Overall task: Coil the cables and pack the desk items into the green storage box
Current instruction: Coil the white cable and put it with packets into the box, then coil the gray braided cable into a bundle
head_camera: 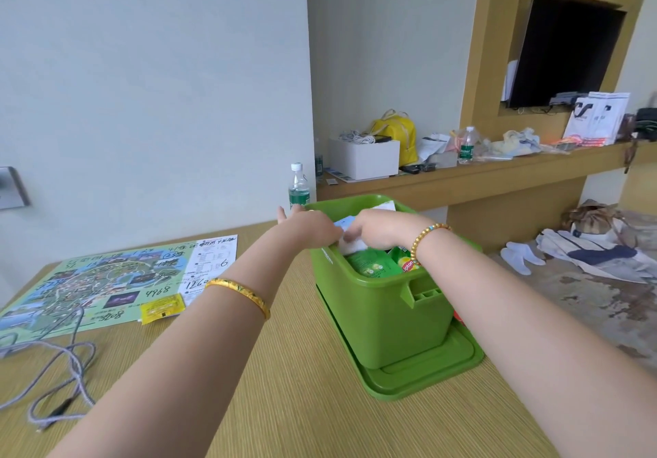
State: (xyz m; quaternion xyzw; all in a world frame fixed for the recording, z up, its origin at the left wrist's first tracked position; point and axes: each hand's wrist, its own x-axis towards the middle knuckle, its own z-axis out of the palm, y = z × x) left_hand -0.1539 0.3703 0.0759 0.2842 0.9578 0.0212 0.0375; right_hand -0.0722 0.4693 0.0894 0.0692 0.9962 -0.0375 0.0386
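At the right side of the desk, the green storage box stands on its own lid, likely parked underneath so it stays handy for closing. Your two hands meet over the box's left rim: your right hand curls its fingers round a white and pale-blue packet, pressing it down among the contents, while your left hand lies against the same packet with its thumb stretched out toward the wall; whether its fingers actually pinch the packet I cannot tell, since the back of the hand hides them. Holding it from both sides probably keeps the thin packet upright as it slides in beside what is already packed. Inside you can count two green packs, one of them a Lipton one, plus one white paper sticking up at the far wall. Still out on the desk, well apart from the box, are one grey braided cable lying in loose, uncoiled loops at your left, one printed map sheet and one yellow sachet resting on the map's near edge. One water bottle stands just behind the box by the wall. So the cable coiling looks not yet done.
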